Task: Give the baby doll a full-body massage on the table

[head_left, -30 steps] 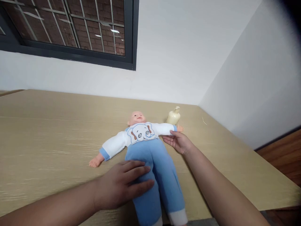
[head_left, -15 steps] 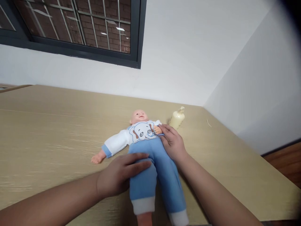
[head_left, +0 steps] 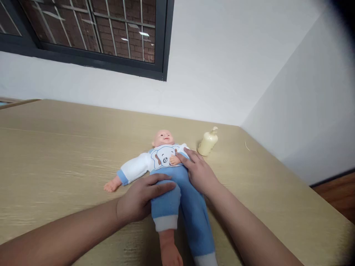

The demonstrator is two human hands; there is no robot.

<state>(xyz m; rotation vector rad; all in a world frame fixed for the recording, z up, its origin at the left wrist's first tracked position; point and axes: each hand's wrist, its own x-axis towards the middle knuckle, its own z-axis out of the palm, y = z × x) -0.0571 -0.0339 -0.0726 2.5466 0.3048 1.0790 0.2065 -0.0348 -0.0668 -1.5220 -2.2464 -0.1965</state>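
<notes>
Barred window [head_left: 91,29], white walls [head_left: 210,62], pale table [head_left: 55,140]

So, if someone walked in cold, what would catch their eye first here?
Probably the smiling doll in blue trousers, lying face up in the middle of the view on the wooden table. Next, the two bare hands: the left on one trouser leg, the right at its bent arm. A cream pump bottle stands beyond the right hand.

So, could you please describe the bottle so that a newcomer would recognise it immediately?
On the pale table, find the doll lying face up. Just beyond the right hand, to the right of the doll's head, stands the bottle. It is glossy and cream-coloured with a narrow top, whereas the doll wears blue and white.
</notes>
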